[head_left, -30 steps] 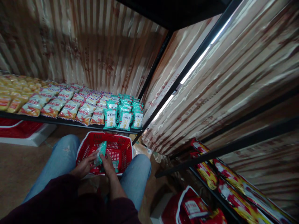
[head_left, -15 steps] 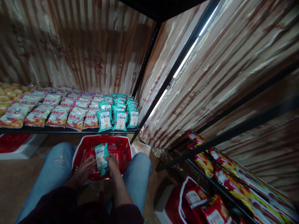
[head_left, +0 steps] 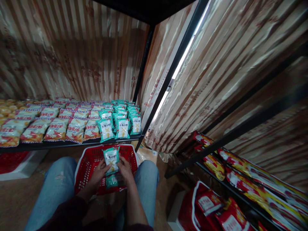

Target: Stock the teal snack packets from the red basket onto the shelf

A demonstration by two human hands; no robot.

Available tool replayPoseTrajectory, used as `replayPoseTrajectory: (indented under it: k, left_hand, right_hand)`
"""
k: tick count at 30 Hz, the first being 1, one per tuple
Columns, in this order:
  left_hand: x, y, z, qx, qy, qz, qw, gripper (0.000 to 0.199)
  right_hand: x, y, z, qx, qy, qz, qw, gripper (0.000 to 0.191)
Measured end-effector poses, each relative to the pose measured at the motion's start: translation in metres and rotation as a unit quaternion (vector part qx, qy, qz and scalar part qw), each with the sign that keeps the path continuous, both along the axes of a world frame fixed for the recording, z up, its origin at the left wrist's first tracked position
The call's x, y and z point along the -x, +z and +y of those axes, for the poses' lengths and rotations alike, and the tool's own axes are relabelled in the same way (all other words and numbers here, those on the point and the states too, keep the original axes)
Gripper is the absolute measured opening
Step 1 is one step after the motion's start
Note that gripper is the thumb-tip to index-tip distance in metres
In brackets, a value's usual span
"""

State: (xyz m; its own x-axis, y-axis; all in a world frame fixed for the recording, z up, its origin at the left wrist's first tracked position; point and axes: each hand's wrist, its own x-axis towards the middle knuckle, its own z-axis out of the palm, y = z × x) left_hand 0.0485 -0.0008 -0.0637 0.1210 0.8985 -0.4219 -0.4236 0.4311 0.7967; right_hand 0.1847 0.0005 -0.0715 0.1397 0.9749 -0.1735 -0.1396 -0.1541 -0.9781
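Observation:
A teal and white snack packet (head_left: 111, 156) is held upright above a red plastic basket (head_left: 83, 170) between my knees. My left hand (head_left: 99, 172) grips its lower left edge, thumb on the front. On the opposite edge, my right hand (head_left: 125, 168) pinches it near the lower corner. Below it, another teal packet (head_left: 112, 181) lies in the basket, partly hidden by my right hand. Just beyond the basket, similar teal packets (head_left: 123, 127) stand in rows at the right end of a low shelf (head_left: 79, 143).
White and orange snack bags (head_left: 56, 129) fill the shelf to the left. A black metal post (head_left: 166, 83) rises at the shelf's corner. To the right stand another red basket (head_left: 186, 205) with red packets and a shelf of red and yellow packages (head_left: 243, 181). A pleated curtain (head_left: 72, 57) hangs behind.
The packet has risen slightly and moved right. My left hand has come up from beside it and now grips its left edge. The view has shifted a little.

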Motion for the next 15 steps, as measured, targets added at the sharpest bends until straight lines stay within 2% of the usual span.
replayPoseTrajectory:
  k: [3, 5, 7, 10, 12, 15]
  left_hand:
    - [-0.012, 0.008, 0.006, -0.030, 0.014, 0.005, 0.999, 0.057]
    - [-0.019, 0.013, 0.010, -0.053, 0.018, 0.023, 0.998, 0.059]
    - [-0.024, 0.016, 0.015, -0.072, 0.020, 0.045, 0.996, 0.058]
    - [-0.030, 0.017, 0.022, -0.090, 0.015, 0.084, 0.992, 0.056]
    - [-0.036, 0.017, 0.026, -0.100, 0.014, 0.111, 0.989, 0.055]
    - [-0.047, 0.018, 0.032, -0.127, 0.016, 0.145, 0.981, 0.051]
  right_hand:
    - [-0.009, -0.001, 0.001, -0.039, -0.016, -0.054, 0.998, 0.034]
    - [-0.013, 0.000, 0.001, -0.056, -0.054, -0.127, 0.989, 0.033]
    - [-0.015, 0.002, 0.000, -0.076, -0.108, -0.228, 0.965, 0.031]
    - [-0.015, 0.004, 0.000, -0.101, -0.182, -0.351, 0.913, 0.035]
    - [-0.015, 0.005, 0.000, -0.112, -0.215, -0.387, 0.890, 0.039]
    - [-0.015, 0.008, 0.001, -0.143, -0.247, -0.400, 0.871, 0.038]
